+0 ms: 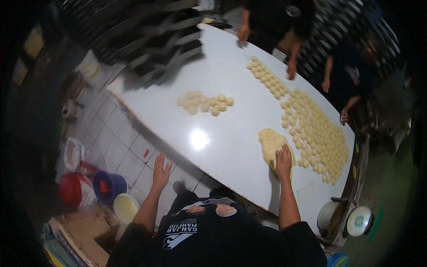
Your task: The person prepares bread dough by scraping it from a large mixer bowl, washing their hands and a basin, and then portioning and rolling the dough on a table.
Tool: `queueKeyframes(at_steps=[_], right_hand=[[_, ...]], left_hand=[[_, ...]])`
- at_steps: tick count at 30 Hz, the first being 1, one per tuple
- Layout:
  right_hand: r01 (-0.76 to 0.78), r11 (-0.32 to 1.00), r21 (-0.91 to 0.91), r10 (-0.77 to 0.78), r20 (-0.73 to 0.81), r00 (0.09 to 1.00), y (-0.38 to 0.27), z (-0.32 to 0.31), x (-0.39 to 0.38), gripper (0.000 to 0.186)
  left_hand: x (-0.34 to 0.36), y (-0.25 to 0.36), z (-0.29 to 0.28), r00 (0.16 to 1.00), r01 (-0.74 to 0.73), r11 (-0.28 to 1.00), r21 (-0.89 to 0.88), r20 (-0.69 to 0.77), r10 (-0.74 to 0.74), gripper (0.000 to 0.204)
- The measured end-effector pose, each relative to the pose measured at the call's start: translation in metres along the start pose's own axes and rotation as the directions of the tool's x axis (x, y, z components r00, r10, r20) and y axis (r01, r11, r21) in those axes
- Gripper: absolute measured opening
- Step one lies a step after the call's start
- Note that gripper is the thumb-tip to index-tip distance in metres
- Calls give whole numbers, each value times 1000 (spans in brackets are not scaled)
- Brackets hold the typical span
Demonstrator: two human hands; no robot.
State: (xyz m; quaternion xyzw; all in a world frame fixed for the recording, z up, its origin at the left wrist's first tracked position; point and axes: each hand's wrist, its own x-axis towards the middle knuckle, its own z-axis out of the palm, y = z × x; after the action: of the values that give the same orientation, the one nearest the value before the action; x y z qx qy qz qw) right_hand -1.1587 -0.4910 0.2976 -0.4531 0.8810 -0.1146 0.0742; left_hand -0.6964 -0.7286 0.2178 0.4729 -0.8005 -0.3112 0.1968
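A large lump of pale yellow dough (270, 139) lies on the white table (231, 147), right of its middle. My right hand (283, 162) rests on the near side of this lump, fingers stretched out over it. Away from the table's near edge, over the floor, my left hand (161, 171) hangs with its fingers spread and holds nothing. Beyond and to the right of the lump, many small dough balls (313, 129) cover the tabletop. A smaller, slightly blurred group of dough balls (204, 104) sits farther left.
Dark stacked trays (155, 44) overhang the far left corner. Two people (280, 26) stand along the far side. A metal pot (331, 216) and a scale (359, 221) are at the right end. Red and purple buckets (111, 184) stand on the tiled floor, left, near a cardboard box (84, 227).
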Motion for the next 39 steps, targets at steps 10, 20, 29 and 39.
queueKeyframes(at_steps=[10,20,29,39], right_hand=[[147,866,478,-184,33,982,-246,135,10,54],[-1,867,498,-175,306,936,-399,193,105,36],[236,630,740,-643,327,692,-711,262,244,28],[451,523,723,-844,367,391,-1053,357,342,32]], left_hand=[[-151,-233,-102,764,637,756,-152,-12,-645,62],[-83,-338,-176,711,644,729,-230,-173,-682,57],[-32,-461,-260,518,768,559,-314,-208,-829,48],[-57,-575,-297,183,724,53,-688,118,-976,24]])
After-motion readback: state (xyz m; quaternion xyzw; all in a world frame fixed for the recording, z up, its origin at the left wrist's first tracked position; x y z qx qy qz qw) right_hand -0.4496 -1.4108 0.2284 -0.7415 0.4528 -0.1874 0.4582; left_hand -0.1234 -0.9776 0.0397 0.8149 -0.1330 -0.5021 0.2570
